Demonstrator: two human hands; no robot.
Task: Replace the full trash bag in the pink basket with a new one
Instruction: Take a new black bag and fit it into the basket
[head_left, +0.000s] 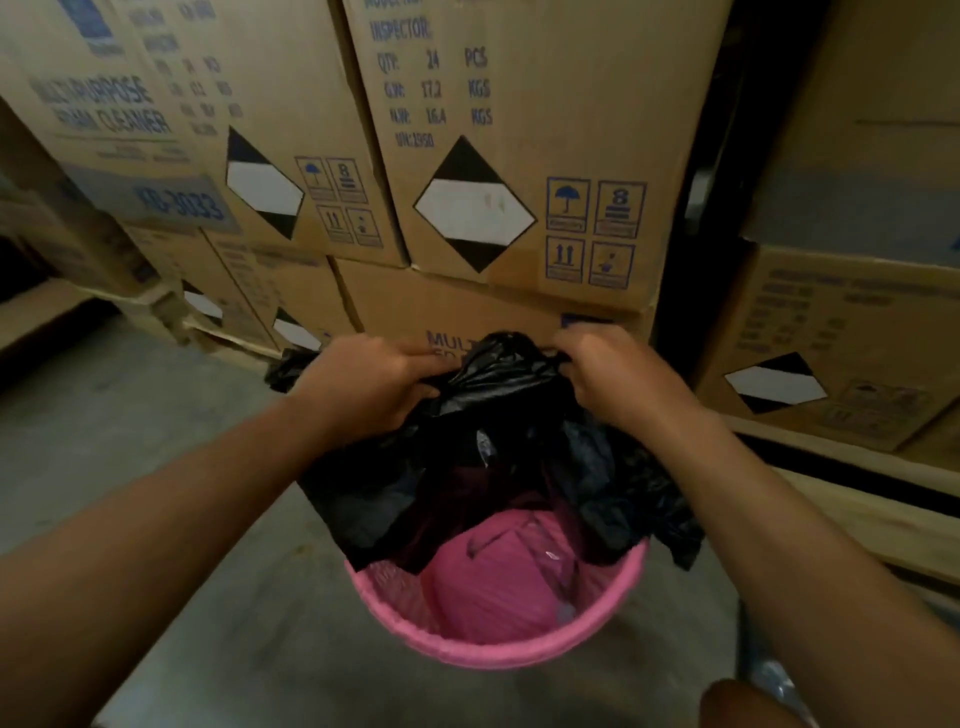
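Observation:
A round pink basket (498, 652) stands on the floor below me. A black trash bag (509, 415) hangs over its far side, its lower part drooping into the basket and over the rim. My left hand (371, 376) grips the bag's top edge on the left. My right hand (608, 371) grips the same edge on the right. The plastic between them bunches up into a peak. Inside the basket lies a pink bundle (493, 582), partly hidden by the black plastic.
Stacked cardboard boxes (519, 156) form a wall right behind the basket. More boxes (841, 338) sit on a wooden pallet (857, 499) at the right. Bare grey concrete floor (130, 415) lies to the left.

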